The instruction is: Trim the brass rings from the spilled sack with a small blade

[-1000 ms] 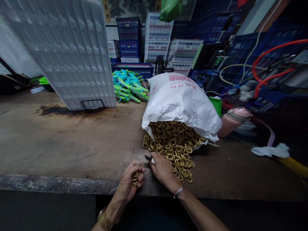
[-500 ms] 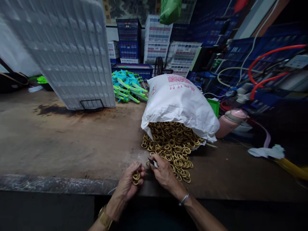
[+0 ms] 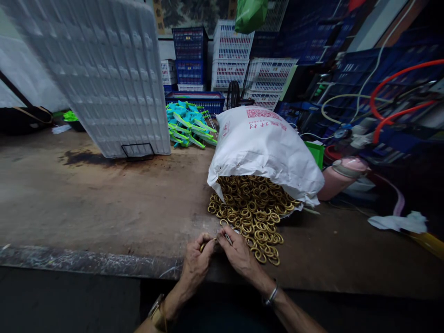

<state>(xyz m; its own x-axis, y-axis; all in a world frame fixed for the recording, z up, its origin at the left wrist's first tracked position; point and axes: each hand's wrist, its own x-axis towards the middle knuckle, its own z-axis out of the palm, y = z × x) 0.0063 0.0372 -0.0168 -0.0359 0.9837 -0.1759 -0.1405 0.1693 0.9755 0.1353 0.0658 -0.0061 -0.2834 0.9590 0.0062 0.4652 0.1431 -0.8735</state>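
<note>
My left hand point(image 3: 197, 261) is closed on brass-coloured rings point(image 3: 202, 247), mostly hidden by its fingers. Opposite it, my right hand point(image 3: 240, 255) is closed around a small knife point(image 3: 228, 238), of which only a bit shows between the fingers. The fingertips of both hands meet or nearly meet just above the table's front part. Right beside my right hand spreads a heap of loose brass rings point(image 3: 258, 216). They spill from the mouth of a white woven sack point(image 3: 265, 143) with red print, lying on its side.
A tall ribbed translucent panel point(image 3: 114, 83) stands at the left on the wooden table point(image 3: 104, 203). Behind are blue-green plastic pieces point(image 3: 189, 124) and stacked crates point(image 3: 231, 46). A pink bottle point(image 3: 342, 178) leans right of the sack, near orange hoses point(image 3: 385, 121).
My two hands have come together, fingertips to fingertips. The knife's dark blade, visible earlier, is now hidden, and fewer rings show in my left hand. The view has shifted slightly.
</note>
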